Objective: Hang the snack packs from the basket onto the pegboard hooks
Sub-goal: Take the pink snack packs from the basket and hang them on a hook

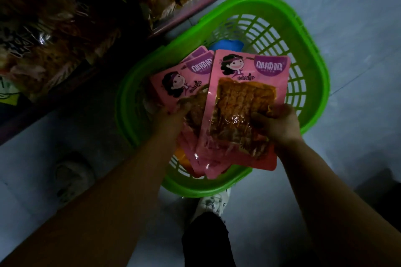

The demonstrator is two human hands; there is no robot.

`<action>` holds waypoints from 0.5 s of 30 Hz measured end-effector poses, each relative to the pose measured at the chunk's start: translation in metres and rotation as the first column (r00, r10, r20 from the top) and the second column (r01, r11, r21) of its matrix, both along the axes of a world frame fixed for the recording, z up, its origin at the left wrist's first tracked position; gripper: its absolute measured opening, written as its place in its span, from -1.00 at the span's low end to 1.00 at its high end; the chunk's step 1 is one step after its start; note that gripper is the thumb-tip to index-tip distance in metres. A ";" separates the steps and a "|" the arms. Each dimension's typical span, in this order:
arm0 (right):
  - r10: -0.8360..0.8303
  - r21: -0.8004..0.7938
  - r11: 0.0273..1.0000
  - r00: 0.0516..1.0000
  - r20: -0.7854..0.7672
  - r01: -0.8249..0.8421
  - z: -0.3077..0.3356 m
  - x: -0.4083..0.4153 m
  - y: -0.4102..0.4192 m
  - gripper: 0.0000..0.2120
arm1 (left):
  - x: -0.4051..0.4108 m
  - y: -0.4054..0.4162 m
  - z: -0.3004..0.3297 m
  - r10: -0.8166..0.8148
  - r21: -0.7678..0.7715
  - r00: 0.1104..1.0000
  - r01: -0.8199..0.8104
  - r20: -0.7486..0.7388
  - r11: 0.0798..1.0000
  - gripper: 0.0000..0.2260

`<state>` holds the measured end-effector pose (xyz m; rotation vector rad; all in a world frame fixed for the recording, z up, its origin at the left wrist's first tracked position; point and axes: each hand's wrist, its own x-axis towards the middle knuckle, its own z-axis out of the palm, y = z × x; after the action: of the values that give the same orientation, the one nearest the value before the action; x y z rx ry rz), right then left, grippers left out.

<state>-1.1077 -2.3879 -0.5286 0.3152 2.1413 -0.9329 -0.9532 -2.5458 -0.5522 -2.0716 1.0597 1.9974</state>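
Head view: green slotted plastic basket [308, 84] on pale tiled floor [358, 28]. Above its opening, fanned pink plastic snack packs [245, 84] with cartoon-girl print. Left hand [171, 119] gripping the rear packs' lower part; right hand [275, 123] curled round the front pack's right edge. Dim shelf of bagged snacks [54, 28] at left.

Pink snack packs [243, 102], green basket [308, 54]
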 end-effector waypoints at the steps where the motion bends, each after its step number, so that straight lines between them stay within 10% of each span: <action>1: -0.045 -0.089 0.995 0.998 0.044 0.048 0.006 0.003 0.001 -0.57 | -0.001 0.002 0.007 0.007 -0.005 1.000 -0.007 -0.030 1.000 -0.52; 6: -0.045 -0.437 0.887 0.970 0.240 0.149 0.063 0.011 0.004 -0.63 | -0.003 0.005 0.066 0.147 -0.004 0.962 -0.152 -0.230 0.988 -0.67; 15: 0.115 -0.521 0.853 0.985 0.130 -0.031 0.241 0.041 -0.020 -0.65 | 0.025 -0.033 0.274 -0.172 -0.456 0.946 0.029 -0.275 0.889 -0.90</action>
<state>-1.0664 -2.4075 -0.2872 0.0308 1.6640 -1.3474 -0.9282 -2.5784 -0.2783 -1.8525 1.8017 2.2391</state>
